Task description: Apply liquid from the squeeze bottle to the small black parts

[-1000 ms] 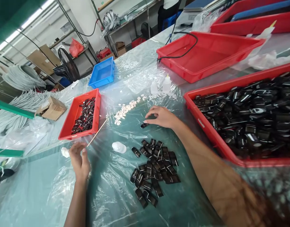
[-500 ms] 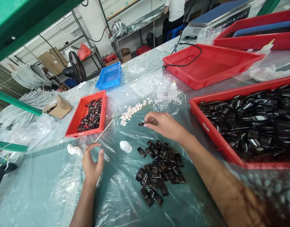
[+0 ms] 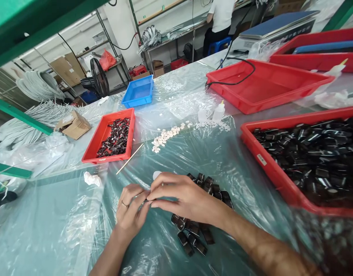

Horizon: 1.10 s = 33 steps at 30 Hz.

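My left hand [image 3: 130, 211] and my right hand [image 3: 183, 194] meet above the plastic-covered table, fingertips pinched together. Between them is a small dark piece [image 3: 146, 200], mostly covered by the fingers; it looks like the glossy black pieces nearby. A ring is on a finger of my left hand. Under and beyond my right hand lies a loose pile of glossy black pieces [image 3: 196, 227], partly hidden by the hand and forearm. Just behind the fingers, a white round object [image 3: 156, 174] shows only its edge.
Small cream pieces [image 3: 166, 136] lie in a strip ahead, beside a thin wooden stick [image 3: 129, 158]. A red tray [image 3: 88, 153] with black pieces is left, a larger filled red tray [image 3: 268, 168] right. Behind are a blue tray [image 3: 137, 102], squeeze bottle [image 3: 219, 112] and seated person [image 3: 220, 19].
My right hand has come back toward me and left with the black piece. My left hand has moved right, and its spread fingers have closed on the piece too. The view has shifted slightly.
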Available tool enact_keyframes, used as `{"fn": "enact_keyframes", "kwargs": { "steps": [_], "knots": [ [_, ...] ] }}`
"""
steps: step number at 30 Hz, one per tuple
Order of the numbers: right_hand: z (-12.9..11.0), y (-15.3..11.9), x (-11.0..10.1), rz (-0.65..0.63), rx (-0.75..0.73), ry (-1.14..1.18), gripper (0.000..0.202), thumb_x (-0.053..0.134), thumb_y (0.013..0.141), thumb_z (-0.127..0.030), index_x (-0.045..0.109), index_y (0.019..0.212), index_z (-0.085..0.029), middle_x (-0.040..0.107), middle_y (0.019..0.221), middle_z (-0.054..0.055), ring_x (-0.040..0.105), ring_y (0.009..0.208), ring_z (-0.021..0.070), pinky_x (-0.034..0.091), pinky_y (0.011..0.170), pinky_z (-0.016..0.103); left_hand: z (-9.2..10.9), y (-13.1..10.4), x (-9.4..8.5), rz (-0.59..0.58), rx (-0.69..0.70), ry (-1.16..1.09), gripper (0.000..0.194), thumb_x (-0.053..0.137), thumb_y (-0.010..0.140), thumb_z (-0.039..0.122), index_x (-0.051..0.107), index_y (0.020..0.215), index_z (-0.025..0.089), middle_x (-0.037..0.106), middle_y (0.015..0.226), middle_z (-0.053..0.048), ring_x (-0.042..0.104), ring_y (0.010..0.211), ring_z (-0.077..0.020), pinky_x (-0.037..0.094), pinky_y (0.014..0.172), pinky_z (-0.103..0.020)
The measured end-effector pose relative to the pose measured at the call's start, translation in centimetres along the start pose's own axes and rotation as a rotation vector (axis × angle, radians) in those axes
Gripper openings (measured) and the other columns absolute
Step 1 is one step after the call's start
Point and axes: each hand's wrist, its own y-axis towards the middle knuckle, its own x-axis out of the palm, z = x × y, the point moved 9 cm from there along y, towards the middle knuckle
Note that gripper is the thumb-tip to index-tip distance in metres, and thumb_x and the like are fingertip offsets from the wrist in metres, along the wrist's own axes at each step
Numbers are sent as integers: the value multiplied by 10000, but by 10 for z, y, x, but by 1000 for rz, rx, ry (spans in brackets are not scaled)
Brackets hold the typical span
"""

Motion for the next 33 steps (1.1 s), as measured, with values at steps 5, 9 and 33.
{"fn": "enact_keyframes", "kwargs": {
  "steps": [5,9,33],
  "knots": [
    [48,-1,-34,71,161,-168,205,734,1051,-258,766,1253,-257,786,1229,66,769,1059,209,668,980,408,-27,0,-2,137,-164,-41,227,729,1032,190,785,1218,309,822,973,-12,814,856,-199,688,773,-335],
    [85,-10,-18,-119,362,-317,440,862,928,-254,724,1345,-283,720,1430,103,710,1349,316,622,1154,535,-58,-9,10,120,-343,-129,157,710,1044,248,761,1187,288,894,1025,-20,864,928,-211,704,857,-338],
    [41,-9,-7,23,22,-367,385,799,983,-211,769,1364,-257,798,1245,95,830,1087,245,717,967,376,-60,-18,37,2,-341,-333,236,618,1094,179,679,1271,323,904,1179,-48,875,1041,-205,706,784,-314]
  ]
}}
